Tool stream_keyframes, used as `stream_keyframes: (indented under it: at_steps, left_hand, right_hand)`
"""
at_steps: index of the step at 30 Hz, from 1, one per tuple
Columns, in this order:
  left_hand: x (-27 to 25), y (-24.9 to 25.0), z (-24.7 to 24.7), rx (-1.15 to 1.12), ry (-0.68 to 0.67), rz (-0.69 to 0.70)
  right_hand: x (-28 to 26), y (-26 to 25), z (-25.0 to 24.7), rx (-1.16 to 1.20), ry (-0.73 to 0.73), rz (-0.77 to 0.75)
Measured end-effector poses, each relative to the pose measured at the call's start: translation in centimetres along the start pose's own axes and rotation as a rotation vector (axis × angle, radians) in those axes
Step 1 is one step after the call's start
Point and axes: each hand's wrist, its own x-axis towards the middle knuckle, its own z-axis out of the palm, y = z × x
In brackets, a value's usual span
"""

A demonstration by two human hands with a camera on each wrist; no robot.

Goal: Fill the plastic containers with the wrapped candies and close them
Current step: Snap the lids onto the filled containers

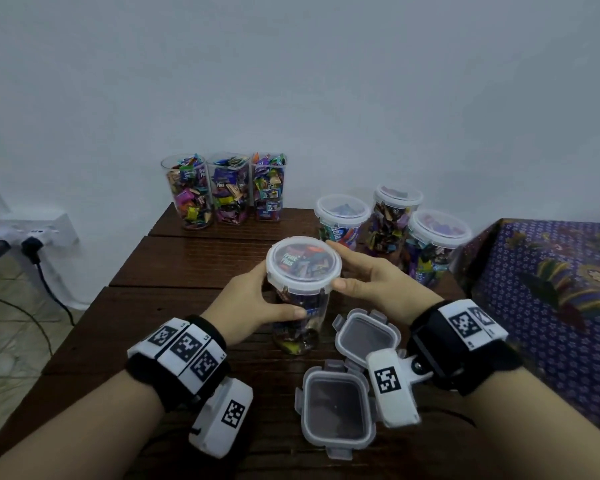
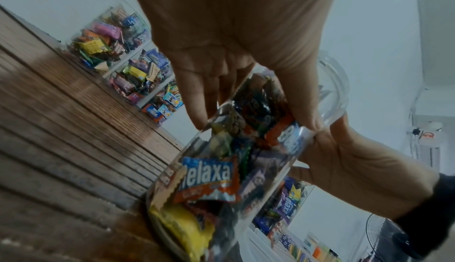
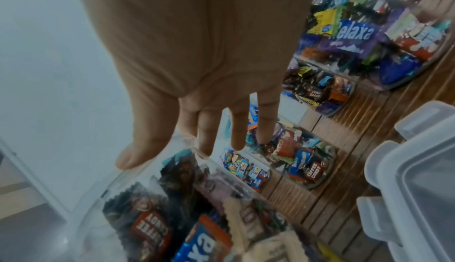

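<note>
A clear round container (image 1: pixel 302 306) full of wrapped candies stands on the wooden table (image 1: pixel 187 265), with a round translucent lid (image 1: pixel 303 265) on top. My left hand (image 1: pixel 274 301) grips the container's body from the left, thumb across the front. My right hand (image 1: pixel 340 266) holds the lid's right edge between thumb and fingers. The left wrist view shows the left hand (image 2: pixel 256 124) wrapped round the candy-filled container (image 2: pixel 221 169). In the right wrist view the right hand (image 3: pixel 177 155) lies with long fingers over the top of the container (image 3: pixel 147 227).
Three open candy-filled containers (image 1: pixel 229 188) line the back wall. Three lidded ones (image 1: pixel 397 209) stand at the back right. Two square clip lids (image 1: pixel 336 408) (image 1: pixel 366 336) lie near my wrists. A patterned cloth (image 1: pixel 551 289) covers the surface to the right.
</note>
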Motion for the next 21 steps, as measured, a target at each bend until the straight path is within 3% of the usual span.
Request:
stream_keyframes:
  at_steps: [7, 11, 14, 21]
  left_hand:
    - [0.4, 0.3, -0.1, 0.079, 0.063, -0.024]
    - [1.0, 0.0, -1.3, 0.136, 0.157, -0.062]
    - [2.1, -0.3, -2.9, 0.175, 0.237, -0.084]
    - [6.9, -1.5, -4.0, 0.252, 0.354, -0.121]
  right_hand:
    - [-0.1, -0.6, -1.5, -0.314, 0.055, 0.063]
    - [-1.9, -0.3, -4.1, -0.637, 0.061, 0.218]
    - [-3.9, 1.3, -6.2, -0.829, 0.032, 0.416]
    - [-6.3, 5.9, -7.1, -0.92, -0.088, 0.704]
